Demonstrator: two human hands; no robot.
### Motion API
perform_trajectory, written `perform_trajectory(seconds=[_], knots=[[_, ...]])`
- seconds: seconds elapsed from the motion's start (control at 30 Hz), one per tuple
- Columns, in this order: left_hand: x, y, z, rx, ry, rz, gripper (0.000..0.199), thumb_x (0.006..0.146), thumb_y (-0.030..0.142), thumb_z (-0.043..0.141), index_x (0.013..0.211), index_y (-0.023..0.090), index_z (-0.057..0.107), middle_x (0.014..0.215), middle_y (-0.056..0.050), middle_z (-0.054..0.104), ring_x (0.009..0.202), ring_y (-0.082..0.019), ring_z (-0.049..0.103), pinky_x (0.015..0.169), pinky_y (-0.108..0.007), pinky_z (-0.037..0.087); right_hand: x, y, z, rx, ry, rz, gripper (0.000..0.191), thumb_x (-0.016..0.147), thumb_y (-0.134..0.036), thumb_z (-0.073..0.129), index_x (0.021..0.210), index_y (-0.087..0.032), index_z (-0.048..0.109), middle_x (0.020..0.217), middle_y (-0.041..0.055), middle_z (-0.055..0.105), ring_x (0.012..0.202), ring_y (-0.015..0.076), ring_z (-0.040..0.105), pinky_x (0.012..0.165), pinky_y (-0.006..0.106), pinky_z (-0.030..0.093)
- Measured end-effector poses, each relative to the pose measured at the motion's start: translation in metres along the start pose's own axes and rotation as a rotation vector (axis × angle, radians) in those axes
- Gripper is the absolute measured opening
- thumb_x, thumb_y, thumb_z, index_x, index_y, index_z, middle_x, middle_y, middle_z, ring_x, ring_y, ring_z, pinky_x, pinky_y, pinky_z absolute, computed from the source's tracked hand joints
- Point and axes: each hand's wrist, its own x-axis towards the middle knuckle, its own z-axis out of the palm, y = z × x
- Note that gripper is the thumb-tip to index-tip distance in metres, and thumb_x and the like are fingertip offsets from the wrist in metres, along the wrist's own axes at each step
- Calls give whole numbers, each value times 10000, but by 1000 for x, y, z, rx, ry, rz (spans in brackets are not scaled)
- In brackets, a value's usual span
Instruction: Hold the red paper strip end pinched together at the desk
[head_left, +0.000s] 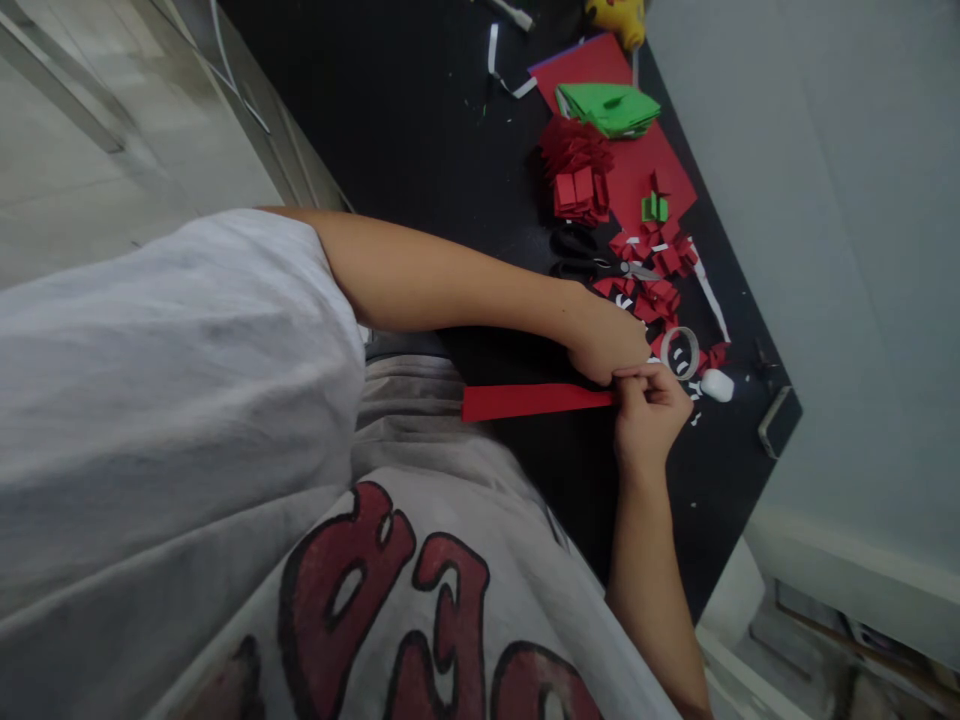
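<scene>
The right hand (651, 405) is pinching one end of a red paper strip (536, 401), which is reaching over the black counter's (450, 120) near edge, while the curled left hand (611, 335) is touching the right, its fingertips hidden and its grip impossible to tell.

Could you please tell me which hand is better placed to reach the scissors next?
Probably the left hand: it lies nearer the scissors, while the right hand is farther away, at the red paper strip's end.
</scene>
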Motion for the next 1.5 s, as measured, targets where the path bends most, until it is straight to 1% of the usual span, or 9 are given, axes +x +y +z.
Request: perform_trajectory(seconds=[0.23,0.43,0.53,0.73,0.83,0.97,1.1,1.33,1.5], knots=[[0,1,0,19,-1,0,233,873,221,659,1036,169,816,996,-162,764,830,-253,639,843,-393,434,0,0,0,2,-1,0,111,745,-310,653,687,-216,653,526,-85,363,518,98,303,561,267,253],[1,0,1,-74,45,-14,140,792,172,723,896,188,814,912,-127,764,787,-234,625,838,-379,432,0,-2,0,31,9,9,104,737,-298,679,679,-213,662,517,-87,371,515,96,305,560,266,255],[1,-1,2,-25,25,-3,177,838,208,701,966,179,819,952,-140,767,778,-233,618,806,-371,423,0,-3,0,47,4,21,94,730,-290,678,683,-210,668,522,-86,387,515,96,313,557,266,254],[-1,0,-1,70,-27,24,287,913,241,622,1113,143,804,1039,-174,761,831,-249,637,817,-382,427,0,-2,1,46,8,14,104,737,-293,681,683,-206,666,521,-88,384,515,92,310,558,268,257],[-1,2,-2,62,-24,14,267,907,233,629,1085,145,808,1026,-164,765,829,-242,642,830,-379,439,0,-1,1,50,4,15,99,742,-286,680,687,-205,665,519,-91,372,512,88,302,556,265,246],[-1,2,-1,1,15,-8,194,837,196,691,983,171,817,953,-123,764,835,-233,646,847,-367,447,0,-1,1,56,3,18,93,728,-282,680,681,-203,668,517,-90,372,510,86,296,549,262,226],[-1,2,-1,-34,41,-17,166,798,181,723,932,178,821,918,-116,764,816,-228,640,836,-360,443,0,0,1,52,3,19,92,726,-285,683,680,-206,670,517,-89,372,513,87,299,553,261,237],[-2,2,-2,38,-2,-4,231,871,222,662,1034,171,817,989,-137,767,838,-239,654,827,-368,446,0,-1,0,59,4,23,95,733,-285,685,685,-203,674,521,-89,371,515,88,301,555,261,243],[-1,2,-1,10,5,-15,226,854,214,678,1026,171,818,1004,-146,769,862,-253,662,838,-378,452,0,-2,0,55,15,11,92,720,-280,685,670,-204,675,517,-88,381,517,90,309,556,262,253]])
